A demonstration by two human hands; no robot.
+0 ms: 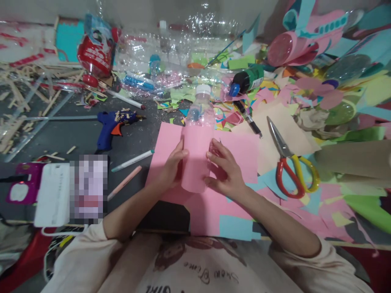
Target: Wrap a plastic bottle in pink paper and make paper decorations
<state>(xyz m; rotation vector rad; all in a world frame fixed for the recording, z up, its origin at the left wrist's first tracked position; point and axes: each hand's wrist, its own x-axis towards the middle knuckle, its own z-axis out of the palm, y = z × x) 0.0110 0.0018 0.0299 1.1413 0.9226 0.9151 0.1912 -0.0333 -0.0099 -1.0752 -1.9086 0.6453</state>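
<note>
Well to the left of the bottle (203,117), a blue glue gun (106,126) lies on the dark tabletop (81,137); a teal-capped marker (131,161) and a pink pen (125,182) lie nearer to the bottle on that same side. Your left grip (173,167) curves against the bottle's left side, thumb on the pink wrap (197,162) that covers its body, the other fingers partly hidden. The bottle itself sits between your two grips, white cap pointing away from you, with a pink sheet (247,156) under it; whether it rests on that sheet you cannot tell. Your right grip (226,171) is half open, fingers spread and bent, fingertips touching the bottle's right side, so both grips hold it between them. Farther right of the bottle lie red-and-yellow-handled scissors (285,152).
</note>
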